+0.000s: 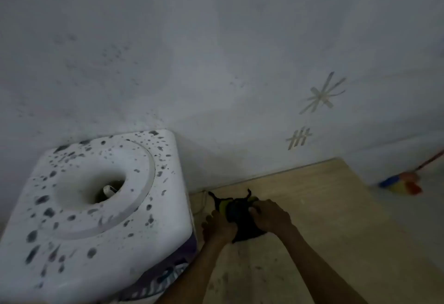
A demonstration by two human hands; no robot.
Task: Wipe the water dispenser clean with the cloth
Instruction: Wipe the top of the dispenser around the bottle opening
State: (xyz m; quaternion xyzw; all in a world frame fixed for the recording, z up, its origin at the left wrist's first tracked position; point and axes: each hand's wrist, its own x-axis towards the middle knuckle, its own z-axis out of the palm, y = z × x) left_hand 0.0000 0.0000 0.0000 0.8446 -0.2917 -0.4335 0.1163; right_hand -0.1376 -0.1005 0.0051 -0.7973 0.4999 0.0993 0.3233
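Observation:
The white water dispenser (96, 219) stands at the lower left, seen from above. Its top is spattered with dark spots around a round bottle opening with no bottle in it. To its right a dark cloth (240, 217) with yellow-green patches lies bunched on a light wooden surface (336, 207). My left hand (219, 228) grips the cloth's left side and my right hand (271, 216) grips its right side. Both hands are apart from the dispenser.
A grey wall (216, 63) with dark specks and tape marks rises behind the dispenser. A thin cord (203, 199) runs between dispenser and wooden surface. A colourful duster (403, 183) with a red handle leans at the far right on the floor.

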